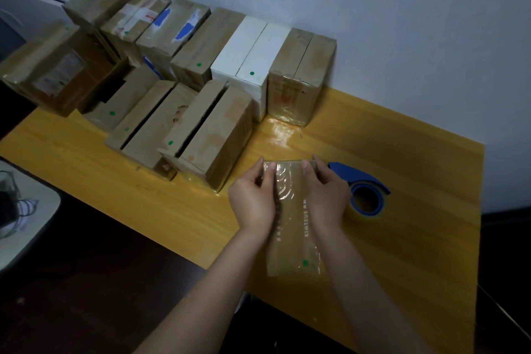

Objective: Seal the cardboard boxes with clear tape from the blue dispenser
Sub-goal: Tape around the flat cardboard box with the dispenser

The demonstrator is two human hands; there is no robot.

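A narrow brown cardboard box [291, 227] with white lettering and a green dot lies lengthwise on the yellow table [402, 152], shiny clear tape across its top. My left hand [253, 198] grips its left side, thumb on the taped top near the far end. My right hand [324, 192] grips the right side the same way. The blue tape dispenser [365, 190] with its clear roll lies on the table just right of my right hand, untouched.
Several cardboard boxes [207, 135] stand in rows at the back left, some with open slits. A white box [250, 52] and a taped brown box [298, 75] stand against the wall. Another surface with cables [17, 204] sits at left.
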